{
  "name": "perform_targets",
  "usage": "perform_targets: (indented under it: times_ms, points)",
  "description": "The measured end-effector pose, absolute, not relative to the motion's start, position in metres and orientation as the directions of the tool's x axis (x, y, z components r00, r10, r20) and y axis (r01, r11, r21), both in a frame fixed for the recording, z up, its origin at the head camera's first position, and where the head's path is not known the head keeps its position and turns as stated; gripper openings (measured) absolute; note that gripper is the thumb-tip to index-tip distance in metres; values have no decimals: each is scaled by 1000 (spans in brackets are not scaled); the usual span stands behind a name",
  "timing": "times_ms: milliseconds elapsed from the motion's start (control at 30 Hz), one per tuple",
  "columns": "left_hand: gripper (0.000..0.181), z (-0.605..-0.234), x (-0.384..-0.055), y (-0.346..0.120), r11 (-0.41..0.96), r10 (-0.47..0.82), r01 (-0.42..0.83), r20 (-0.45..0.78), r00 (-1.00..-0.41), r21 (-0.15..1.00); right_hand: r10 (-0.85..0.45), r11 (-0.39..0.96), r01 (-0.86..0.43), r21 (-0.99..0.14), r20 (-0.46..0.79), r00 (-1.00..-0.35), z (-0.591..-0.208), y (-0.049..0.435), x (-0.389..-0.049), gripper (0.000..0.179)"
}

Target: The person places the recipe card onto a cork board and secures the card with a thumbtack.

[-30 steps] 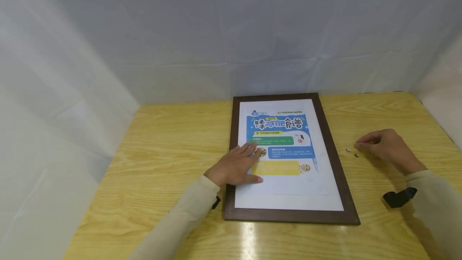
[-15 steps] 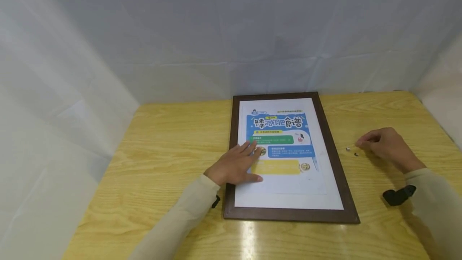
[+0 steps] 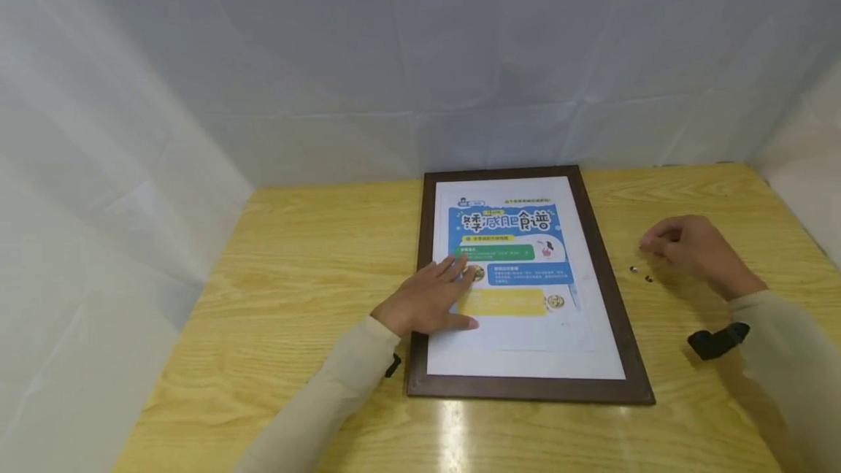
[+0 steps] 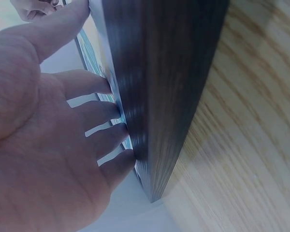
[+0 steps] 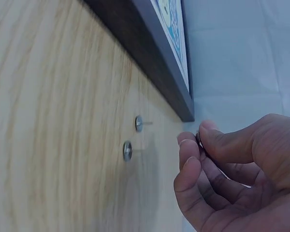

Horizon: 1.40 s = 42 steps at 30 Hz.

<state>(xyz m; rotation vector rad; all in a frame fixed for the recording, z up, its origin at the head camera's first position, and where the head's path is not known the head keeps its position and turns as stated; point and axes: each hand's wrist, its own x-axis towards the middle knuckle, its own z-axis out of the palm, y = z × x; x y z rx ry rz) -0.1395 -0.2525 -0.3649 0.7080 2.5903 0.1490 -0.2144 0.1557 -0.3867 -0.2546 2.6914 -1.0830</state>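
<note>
A brown picture frame (image 3: 525, 388) lies on the table around a printed poster (image 3: 519, 239) in white, blue, green and yellow. My left hand (image 3: 430, 299) rests on the poster's left side, fingers spread and straight, the wrist crossing the frame's left edge. In the left wrist view the fingertips (image 4: 118, 113) reach past the frame's dark edge (image 4: 159, 96). Right of the frame, my right hand (image 3: 693, 250) pinches a thumbtack (image 5: 198, 138) between thumb and fingers, mostly hidden by them. Two more silver thumbtacks (image 5: 138, 123) lie point-up on the wood, just below that hand.
The yellow wood-grain table (image 3: 296, 276) carries everything. A pale sheet wall (image 3: 407, 57) stands along its back, with further white sheets (image 3: 98, 203) at the left and right sides. Black wrist straps (image 3: 718, 341) show at both cuffs.
My right hand, pinching the thumbtack, has risen a little and shifted left and away from me, above the two tacks. The left hand and frame stay put.
</note>
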Motion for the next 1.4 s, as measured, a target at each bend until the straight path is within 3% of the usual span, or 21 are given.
perform_targets:
  times_ms: [233,500,1400]
  points:
    - [87,-365,-140,-253,860,509,462,-388,-768,216,-272,704,-76,-706,-169,-947,-381,139,-221,38]
    - [88,-366,-140,-253,865,502,451,-390,-772,221,-285,718,-134,-683,-113,-952,-378,116,-229,31]
    - [87,-365,-139,-253,869,494,435,-398,-773,235,-280,686,-72,-724,-170,-945,-378,67,-251,29]
